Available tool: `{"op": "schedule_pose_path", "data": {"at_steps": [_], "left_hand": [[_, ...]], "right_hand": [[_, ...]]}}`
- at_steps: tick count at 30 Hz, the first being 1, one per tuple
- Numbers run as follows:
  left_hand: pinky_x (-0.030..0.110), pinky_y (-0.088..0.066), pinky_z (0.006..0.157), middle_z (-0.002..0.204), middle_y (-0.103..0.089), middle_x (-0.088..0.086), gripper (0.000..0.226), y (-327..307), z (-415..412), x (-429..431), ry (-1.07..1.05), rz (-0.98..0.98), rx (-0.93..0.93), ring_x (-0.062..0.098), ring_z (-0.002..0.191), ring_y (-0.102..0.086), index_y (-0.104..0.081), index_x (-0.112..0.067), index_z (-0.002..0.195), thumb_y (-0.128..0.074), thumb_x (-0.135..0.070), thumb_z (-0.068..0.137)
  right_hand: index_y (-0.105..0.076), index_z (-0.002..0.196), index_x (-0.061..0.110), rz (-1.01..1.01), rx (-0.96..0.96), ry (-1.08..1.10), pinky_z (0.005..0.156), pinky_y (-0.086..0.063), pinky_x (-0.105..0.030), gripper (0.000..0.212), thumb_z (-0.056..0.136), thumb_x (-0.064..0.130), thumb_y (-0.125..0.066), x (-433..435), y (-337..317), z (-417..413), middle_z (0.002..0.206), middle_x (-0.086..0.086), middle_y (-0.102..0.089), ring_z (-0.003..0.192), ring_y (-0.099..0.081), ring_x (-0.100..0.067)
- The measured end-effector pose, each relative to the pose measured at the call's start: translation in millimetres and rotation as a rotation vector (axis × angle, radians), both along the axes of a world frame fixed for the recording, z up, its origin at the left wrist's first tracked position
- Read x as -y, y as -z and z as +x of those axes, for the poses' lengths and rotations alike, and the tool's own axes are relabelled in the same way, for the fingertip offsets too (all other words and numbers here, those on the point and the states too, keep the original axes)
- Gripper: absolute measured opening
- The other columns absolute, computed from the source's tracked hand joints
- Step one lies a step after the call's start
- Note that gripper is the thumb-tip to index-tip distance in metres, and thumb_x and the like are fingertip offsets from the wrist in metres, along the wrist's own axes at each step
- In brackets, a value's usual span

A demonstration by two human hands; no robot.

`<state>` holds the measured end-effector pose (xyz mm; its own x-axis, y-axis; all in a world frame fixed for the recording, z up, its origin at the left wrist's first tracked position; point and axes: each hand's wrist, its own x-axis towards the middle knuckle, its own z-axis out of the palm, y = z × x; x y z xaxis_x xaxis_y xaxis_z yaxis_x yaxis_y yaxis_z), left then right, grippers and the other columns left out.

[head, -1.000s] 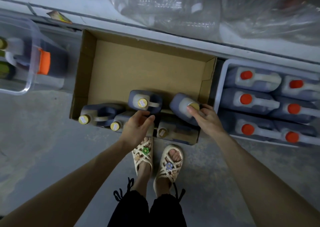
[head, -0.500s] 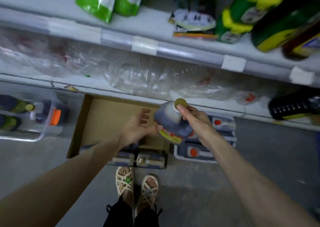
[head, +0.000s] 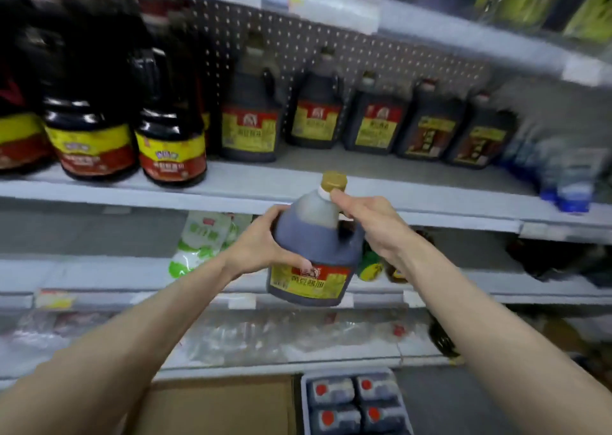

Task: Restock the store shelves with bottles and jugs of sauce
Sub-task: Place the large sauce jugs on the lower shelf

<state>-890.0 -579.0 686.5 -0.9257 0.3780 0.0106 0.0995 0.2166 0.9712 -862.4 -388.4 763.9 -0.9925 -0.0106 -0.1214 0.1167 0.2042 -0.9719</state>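
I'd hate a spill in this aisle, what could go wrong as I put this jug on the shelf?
The jug hangs in the air, left hand on its side rather than under it, right hand at the neck; it could slip. Its base sits below the shelf edge and might catch there. Sliding it in could bump the matching jugs behind.

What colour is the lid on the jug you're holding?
Gold. The cap on the jug shows clearly in the head view.

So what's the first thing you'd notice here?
A big dark sauce jug with a gold cap, held mid-picture by the left hand on its side and the right hand near its neck. Behind it, matching jugs stand on the shelf, and red-capped jugs sit in a crate at the bottom.
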Motion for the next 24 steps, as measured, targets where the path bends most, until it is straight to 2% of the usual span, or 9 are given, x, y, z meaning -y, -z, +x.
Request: {"op": "schedule_pose_path", "data": {"at_steps": [4,6,8,11,15,17,19,21,24], "left_hand": [[0.033,-0.056,0.084,0.107,-0.067,-0.007,0.093,-74,-6,5,-0.022,-0.013,-0.126,0.009,0.099,-0.065,-0.053,-0.025,0.111,-0.095,-0.036,0.029],[0.038,-0.056,0.085,0.105,-0.067,-0.009,0.09,-99,-10,5,-0.038,-0.01,-0.158,0.01,0.098,-0.066,-0.053,-0.03,0.105,-0.092,-0.043,0.025],[0.039,-0.056,0.085,0.104,-0.066,-0.012,0.086,-117,-13,3,-0.063,-0.017,-0.185,0.01,0.098,-0.065,-0.052,-0.034,0.099,-0.092,-0.046,0.024],[0.034,-0.056,0.081,0.102,-0.064,-0.014,0.079,-138,-21,-4,-0.094,-0.039,-0.225,0.008,0.096,-0.063,-0.051,-0.035,0.095,-0.095,-0.041,0.03],[0.035,-0.056,0.081,0.102,-0.064,-0.01,0.075,-139,-37,-16,-0.137,-0.066,-0.222,0.01,0.094,-0.064,-0.053,-0.031,0.098,-0.098,-0.025,0.039],[0.036,-0.057,0.08,0.103,-0.065,-0.007,0.078,-136,-49,-25,-0.155,-0.079,-0.203,0.011,0.094,-0.064,-0.054,-0.026,0.104,-0.098,-0.024,0.039],[0.032,-0.058,0.076,0.104,-0.065,-0.005,0.081,-132,-62,-34,-0.161,-0.087,-0.181,0.011,0.092,-0.065,-0.054,-0.021,0.11,-0.097,-0.02,0.042],[0.03,-0.058,0.075,0.104,-0.065,-0.006,0.082,-130,-76,-44,-0.176,-0.098,-0.169,0.01,0.093,-0.065,-0.054,-0.02,0.113,-0.097,-0.018,0.043],[0.036,-0.058,0.079,0.106,-0.065,-0.005,0.087,-127,-101,-61,-0.219,-0.109,-0.155,0.013,0.095,-0.065,-0.053,-0.02,0.118,-0.097,-0.019,0.042]], "right_hand": [[-0.074,0.087,0.005,0.049,-0.126,-0.011,0.068,-0.048,-0.018,0.017,0.085,0.022,-0.069,3,-73,-2,0.078,0.002,-0.074,0.073,-0.065,-0.004],[-0.075,0.089,0.003,0.061,-0.165,-0.008,0.083,-0.048,-0.032,0.03,0.075,0.029,-0.077,2,-99,-3,0.093,-0.009,-0.074,0.087,-0.065,-0.015],[-0.073,0.095,-0.004,0.075,-0.194,-0.004,0.084,-0.046,-0.042,0.06,0.058,0.043,-0.086,2,-119,-6,0.104,-0.022,-0.071,0.09,-0.062,-0.021],[-0.075,0.093,0.006,0.116,-0.159,0.0,0.077,-0.04,-0.037,0.055,0.061,0.05,-0.083,-4,-137,-16,0.098,-0.016,-0.073,0.083,-0.06,-0.019],[-0.07,0.105,0.011,0.157,-0.099,-0.019,0.075,-0.041,-0.041,0.082,0.048,0.07,-0.078,-18,-136,-35,0.112,-0.017,-0.068,0.09,-0.06,-0.026],[-0.07,0.105,0.017,0.135,-0.066,-0.047,0.083,-0.051,-0.05,0.079,0.048,0.07,-0.08,-28,-133,-46,0.112,-0.012,-0.069,0.102,-0.064,-0.027],[-0.069,0.106,0.017,0.116,-0.049,-0.062,0.085,-0.053,-0.059,0.073,0.053,0.066,-0.081,-37,-130,-60,0.112,-0.007,-0.07,0.104,-0.065,-0.028],[-0.068,0.106,0.016,0.076,-0.032,-0.08,0.085,-0.055,-0.055,0.069,0.054,0.061,-0.079,-46,-127,-77,0.111,-0.007,-0.07,0.103,-0.066,-0.027],[-0.067,0.099,0.015,0.1,-0.058,-0.095,0.071,-0.055,-0.036,0.035,0.08,0.043,-0.072,-63,-124,-109,0.103,-0.001,-0.07,0.096,-0.065,-0.019]]}}
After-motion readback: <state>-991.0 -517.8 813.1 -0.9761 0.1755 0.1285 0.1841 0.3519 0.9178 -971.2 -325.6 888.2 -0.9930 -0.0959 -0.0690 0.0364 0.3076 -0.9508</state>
